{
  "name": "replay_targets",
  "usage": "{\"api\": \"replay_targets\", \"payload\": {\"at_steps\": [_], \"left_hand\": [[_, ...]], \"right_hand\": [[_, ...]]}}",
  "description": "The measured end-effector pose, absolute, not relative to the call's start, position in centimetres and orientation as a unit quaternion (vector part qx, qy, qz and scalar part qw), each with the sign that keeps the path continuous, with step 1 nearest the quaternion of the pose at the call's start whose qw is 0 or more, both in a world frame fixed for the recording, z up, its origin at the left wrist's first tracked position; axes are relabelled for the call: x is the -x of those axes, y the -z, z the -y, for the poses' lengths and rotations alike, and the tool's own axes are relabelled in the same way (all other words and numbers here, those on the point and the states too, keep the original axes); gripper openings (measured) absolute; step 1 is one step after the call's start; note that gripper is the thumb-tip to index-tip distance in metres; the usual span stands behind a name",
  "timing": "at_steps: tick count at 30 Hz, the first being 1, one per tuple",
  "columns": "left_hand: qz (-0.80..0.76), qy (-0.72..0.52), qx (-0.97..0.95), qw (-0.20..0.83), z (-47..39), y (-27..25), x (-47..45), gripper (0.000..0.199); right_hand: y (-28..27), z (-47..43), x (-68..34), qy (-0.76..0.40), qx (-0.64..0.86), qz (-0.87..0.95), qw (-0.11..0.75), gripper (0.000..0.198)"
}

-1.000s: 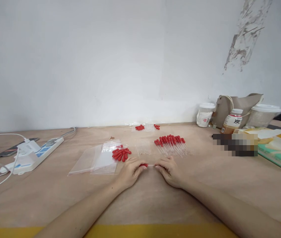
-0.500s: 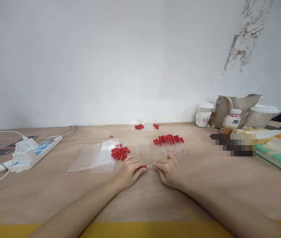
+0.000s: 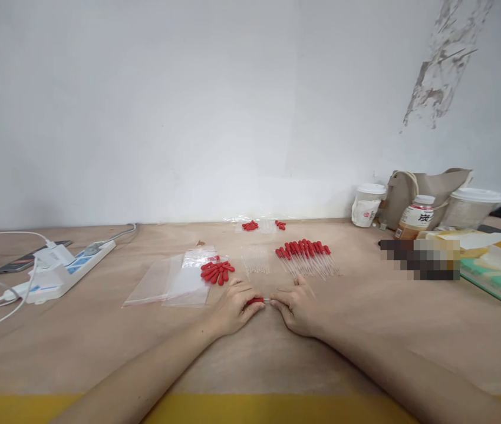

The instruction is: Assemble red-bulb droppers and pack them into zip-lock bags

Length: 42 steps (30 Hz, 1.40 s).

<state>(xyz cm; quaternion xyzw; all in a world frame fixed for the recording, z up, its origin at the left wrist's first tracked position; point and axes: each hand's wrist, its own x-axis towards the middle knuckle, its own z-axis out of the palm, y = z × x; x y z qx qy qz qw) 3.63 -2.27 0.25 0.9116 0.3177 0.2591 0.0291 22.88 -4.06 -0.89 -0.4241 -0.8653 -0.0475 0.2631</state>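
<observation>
My left hand (image 3: 233, 309) is closed around a red rubber bulb (image 3: 256, 300). A thin glass dropper tube (image 3: 267, 300) runs from the bulb's end into the pinched fingers of my right hand (image 3: 299, 309); only a short piece of it shows between the hands. Past my left hand, loose red bulbs (image 3: 217, 272) lie heaped on clear plastic bags (image 3: 155, 281). Bare glass tubes (image 3: 254, 260) rest side by side in the middle. Beyond my right hand, several droppers with red bulbs (image 3: 306, 253) lie fanned in a row.
More red bulbs (image 3: 250, 225) and clear plastic are near the wall. A power strip (image 3: 71, 271) with white cables and a phone (image 3: 16, 265) lie at left. Cups (image 3: 368, 206), a bottle (image 3: 417, 218), a bag (image 3: 438, 179) and a green packet (image 3: 493, 272) stand or lie at right.
The hands have come closer together, and less of the glass tube shows between them. More of the red bulb is visible at my left fingers. The camera view has shifted slightly.
</observation>
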Motion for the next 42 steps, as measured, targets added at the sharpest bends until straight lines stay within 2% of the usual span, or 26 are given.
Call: {"api": "replay_targets", "payload": {"at_steps": [10, 15, 19, 23, 29, 33, 38, 42], "left_hand": [[-0.323, -0.28, -0.904, 0.016, 2.2, -0.8, -3.3, 0.018], [-0.374, -0.306, -0.875, 0.025, 1.9, -0.2, -2.1, 0.038], [-0.362, -0.271, -0.89, 0.06, 1.7, 0.0, -1.9, 0.018], [-0.355, -0.263, -0.894, 0.067, 1.7, -0.1, -2.1, 0.016], [-0.347, -0.272, -0.895, 0.068, 1.6, 0.1, -1.9, 0.015], [-0.344, -0.27, -0.897, 0.062, 1.5, 0.1, -1.9, 0.015], [-0.343, -0.269, -0.898, 0.063, 1.5, 0.0, -1.9, 0.016], [-0.345, -0.271, -0.897, 0.062, 1.5, 0.1, -1.9, 0.016]], "right_hand": [[-0.8, 4.4, -23.8, 0.144, 0.405, 0.88, 0.203, 0.023], [-1.5, 2.3, -26.0, 0.087, 0.562, 0.786, 0.243, 0.025], [-1.8, -1.2, -27.8, 0.023, 0.705, 0.655, 0.27, 0.032], [-1.4, -3.7, -27.6, 0.034, 0.754, 0.61, 0.24, 0.033], [-0.6, -5.0, -26.0, 0.022, 0.775, 0.591, 0.225, 0.032], [-0.4, -5.2, -25.8, -0.011, 0.776, 0.59, 0.223, 0.041], [0.0, -5.0, -26.4, 0.036, 0.772, 0.598, 0.214, 0.05], [-0.3, -4.5, -25.7, 0.078, 0.736, 0.631, 0.234, 0.044]]}}
